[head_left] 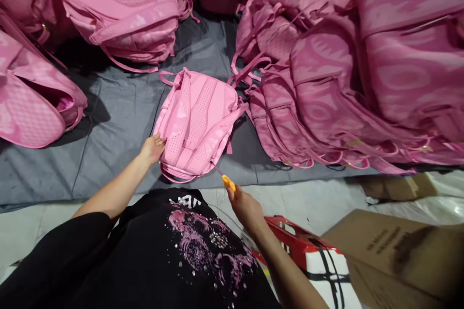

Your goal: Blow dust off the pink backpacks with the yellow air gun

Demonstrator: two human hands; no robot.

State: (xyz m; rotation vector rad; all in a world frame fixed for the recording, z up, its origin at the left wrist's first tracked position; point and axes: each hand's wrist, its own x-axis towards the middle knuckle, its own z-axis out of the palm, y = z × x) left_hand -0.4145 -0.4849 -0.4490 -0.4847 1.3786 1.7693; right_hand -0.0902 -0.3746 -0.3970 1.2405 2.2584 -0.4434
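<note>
A small pink backpack [203,101] lies with its padded back and shoulder straps facing up, close in front of me. At its lower left edge, my left hand [153,148] grips the side with bent fingers. My right hand [245,206] is closed around the yellow handle of a thin-shafted tool [228,183], possibly a screwdriver. The thin dark tip reaches the bag's lower right corner; whether it goes into the fabric cannot be made out.
Dark grey padded cloth [119,130] covers the work surface. Pink backpacks are piled at the right [322,77], and another backpack [123,5] lies behind at left. An unzipped pink bag [32,101] sits far left. Below right are a red-and-white object [308,251] and a cardboard box [395,251].
</note>
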